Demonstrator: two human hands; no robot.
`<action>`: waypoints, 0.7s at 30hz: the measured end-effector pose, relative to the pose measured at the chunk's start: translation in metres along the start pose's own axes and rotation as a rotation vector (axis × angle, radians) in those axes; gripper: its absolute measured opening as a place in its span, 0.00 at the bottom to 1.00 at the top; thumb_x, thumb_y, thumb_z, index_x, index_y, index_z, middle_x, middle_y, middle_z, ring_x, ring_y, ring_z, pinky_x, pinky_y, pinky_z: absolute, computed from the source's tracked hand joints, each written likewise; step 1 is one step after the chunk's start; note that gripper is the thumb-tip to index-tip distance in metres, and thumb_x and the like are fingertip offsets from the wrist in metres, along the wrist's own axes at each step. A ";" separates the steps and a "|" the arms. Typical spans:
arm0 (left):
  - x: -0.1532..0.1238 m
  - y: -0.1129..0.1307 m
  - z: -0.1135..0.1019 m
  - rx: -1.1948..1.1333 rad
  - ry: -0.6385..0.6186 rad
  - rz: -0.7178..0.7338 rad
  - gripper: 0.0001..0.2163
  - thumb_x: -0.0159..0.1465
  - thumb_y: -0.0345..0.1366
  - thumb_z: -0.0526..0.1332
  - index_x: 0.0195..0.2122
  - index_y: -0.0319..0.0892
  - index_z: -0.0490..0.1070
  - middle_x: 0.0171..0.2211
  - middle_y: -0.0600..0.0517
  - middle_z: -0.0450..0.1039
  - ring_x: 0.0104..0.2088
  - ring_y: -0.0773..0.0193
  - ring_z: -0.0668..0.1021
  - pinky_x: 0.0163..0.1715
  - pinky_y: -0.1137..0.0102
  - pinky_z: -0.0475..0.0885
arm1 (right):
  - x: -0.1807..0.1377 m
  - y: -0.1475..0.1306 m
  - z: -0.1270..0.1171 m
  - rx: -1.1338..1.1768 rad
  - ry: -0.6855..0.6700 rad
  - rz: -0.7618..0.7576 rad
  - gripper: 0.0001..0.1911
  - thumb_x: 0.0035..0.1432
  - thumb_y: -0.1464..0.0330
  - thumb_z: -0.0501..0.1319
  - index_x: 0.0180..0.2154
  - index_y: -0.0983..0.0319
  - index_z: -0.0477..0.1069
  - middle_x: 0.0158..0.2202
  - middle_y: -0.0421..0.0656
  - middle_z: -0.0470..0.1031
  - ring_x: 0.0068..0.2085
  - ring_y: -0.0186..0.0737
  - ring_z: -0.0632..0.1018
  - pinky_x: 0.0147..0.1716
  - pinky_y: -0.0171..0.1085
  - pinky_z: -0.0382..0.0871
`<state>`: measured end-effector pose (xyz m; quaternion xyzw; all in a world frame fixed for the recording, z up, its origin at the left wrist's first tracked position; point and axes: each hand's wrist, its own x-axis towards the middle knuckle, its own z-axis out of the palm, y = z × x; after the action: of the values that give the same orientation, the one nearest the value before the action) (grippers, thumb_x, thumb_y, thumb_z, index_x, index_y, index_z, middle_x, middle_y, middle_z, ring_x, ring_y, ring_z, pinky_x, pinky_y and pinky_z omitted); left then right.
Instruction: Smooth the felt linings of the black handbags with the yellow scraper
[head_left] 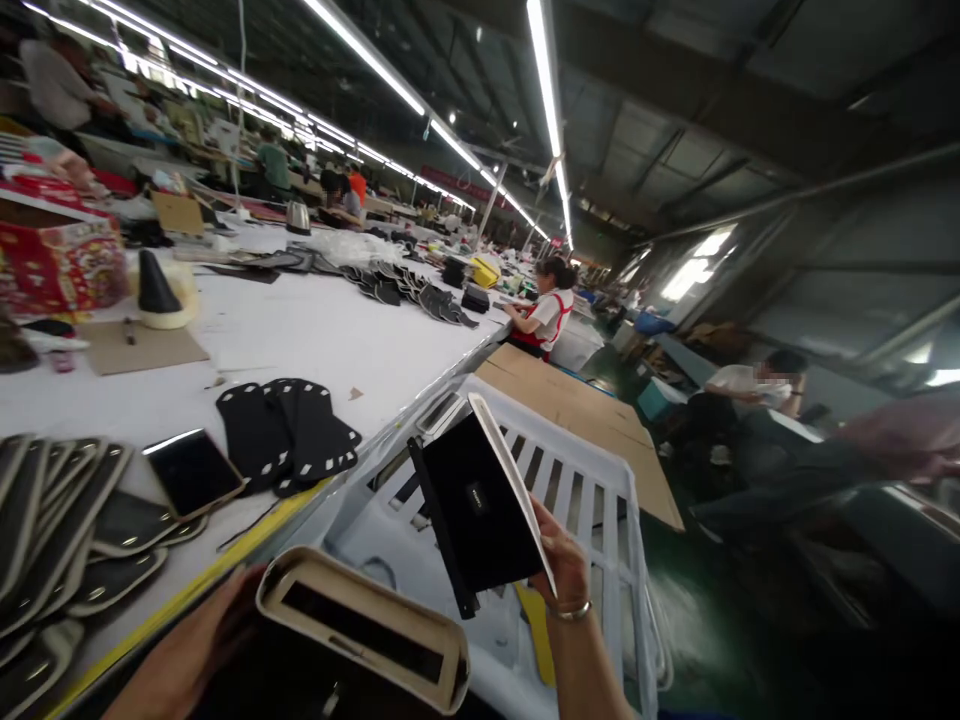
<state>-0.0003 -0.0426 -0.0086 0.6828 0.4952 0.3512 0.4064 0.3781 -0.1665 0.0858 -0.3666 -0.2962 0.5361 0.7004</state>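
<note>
My right hand grips a flat black bag piece by its pale edge, with the thumb side along the rim. A small label sits on its black face, and the piece is tilted above the white plastic basket. At the lower left, my left hand is at the side of a dark bag body with a beige rim and a long slot in its top. The left fingertips are partly hidden behind that bag body, and its lower part runs into shadow.
Left on the white table lie black perforated panels, a phone and stacked pale-edged dark pieces. A red box stands farther back. Cardboard lies behind the basket. A person works at the table's far edge.
</note>
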 end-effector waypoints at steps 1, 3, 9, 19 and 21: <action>0.001 0.002 -0.008 -0.034 0.013 -0.036 0.15 0.67 0.46 0.50 0.48 0.47 0.68 0.48 0.49 0.72 0.46 0.57 0.75 0.42 0.61 0.74 | -0.004 0.003 0.008 -0.017 -0.019 0.022 0.31 0.41 0.72 0.61 0.52 0.63 0.66 0.39 0.43 0.78 0.29 0.33 0.77 0.27 0.29 0.73; 0.011 0.020 -0.025 -0.107 0.042 0.001 0.21 0.64 0.50 0.50 0.54 0.48 0.63 0.55 0.49 0.67 0.55 0.54 0.69 0.51 0.58 0.69 | -0.009 0.009 0.026 -0.054 -0.053 0.069 0.32 0.40 0.71 0.61 0.52 0.63 0.66 0.39 0.44 0.77 0.32 0.36 0.78 0.31 0.32 0.73; 0.069 0.126 -0.046 -0.046 -0.451 0.295 0.30 0.48 0.49 0.67 0.50 0.40 0.68 0.47 0.45 0.73 0.51 0.48 0.72 0.53 0.55 0.65 | -0.001 0.023 0.077 -0.140 -0.252 0.275 0.34 0.37 0.70 0.60 0.52 0.65 0.66 0.43 0.46 0.76 0.37 0.40 0.77 0.36 0.35 0.71; 0.087 0.163 -0.023 0.051 -0.694 0.190 0.20 0.52 0.46 0.63 0.40 0.36 0.74 0.33 0.51 0.78 0.38 0.53 0.78 0.42 0.64 0.71 | -0.018 -0.008 0.097 -1.216 -0.213 0.001 0.38 0.53 0.52 0.59 0.61 0.61 0.55 0.62 0.48 0.58 0.61 0.52 0.59 0.60 0.52 0.47; 0.084 0.169 -0.020 -0.005 -0.728 0.141 0.20 0.52 0.47 0.62 0.39 0.36 0.74 0.32 0.51 0.78 0.36 0.53 0.79 0.39 0.65 0.72 | -0.024 -0.009 0.107 -1.374 -0.221 0.033 0.48 0.46 0.51 0.64 0.63 0.64 0.49 0.63 0.52 0.53 0.62 0.55 0.58 0.60 0.52 0.47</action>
<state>0.0705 0.0125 0.1585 0.7946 0.2688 0.1137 0.5324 0.2902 -0.1704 0.1526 -0.6743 -0.6323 0.2719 0.2674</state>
